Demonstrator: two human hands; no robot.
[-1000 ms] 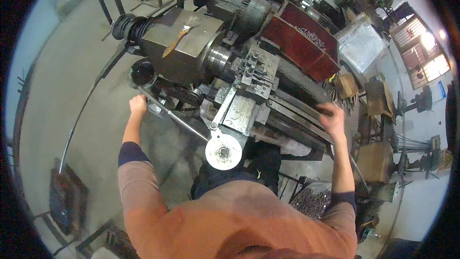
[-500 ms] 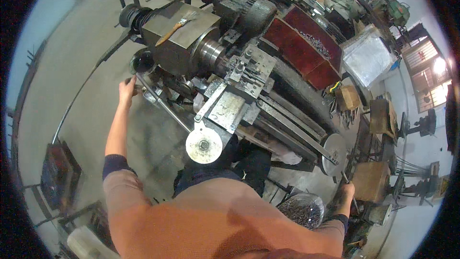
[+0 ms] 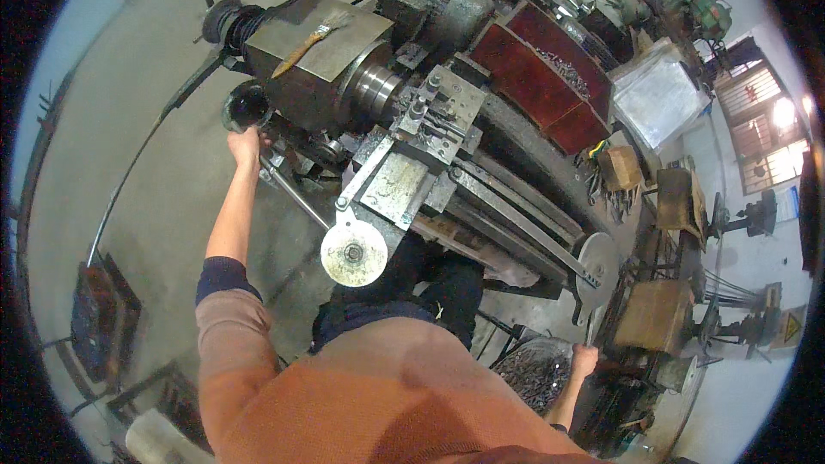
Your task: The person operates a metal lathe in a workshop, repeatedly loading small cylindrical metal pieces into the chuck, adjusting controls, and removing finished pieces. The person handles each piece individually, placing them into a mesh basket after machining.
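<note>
A small metal lathe (image 3: 398, 186) stands in front of me, a tool post (image 3: 443, 107) on its carriage and a bright spindle nose (image 3: 375, 90) to the left of it. My left hand (image 3: 247, 146) is closed just below a dark, round, cup-like part (image 3: 248, 106), beside the upper end of a long steel bar (image 3: 296, 194). What its fingers hold is hidden. Low on the right, my right hand (image 3: 584, 361) is wrapped round a metal lever (image 3: 592, 326) that hangs below the round disc (image 3: 596, 268) at the lathe's end. A pale handwheel (image 3: 353, 254) faces me.
A wood-handled brush (image 3: 302, 51) lies on the headstock cover (image 3: 331, 30). Behind the bed are a motor (image 3: 438, 4) and a dark red tray (image 3: 537, 77) with small metal parts. A container of metal pieces (image 3: 533, 374) stands near my right forearm; cardboard boxes (image 3: 653, 316) are farther right.
My left hand has moved up and slightly right, to the cup-like part. My right hand has swung the lever down and to the left. The view has shifted a little.
</note>
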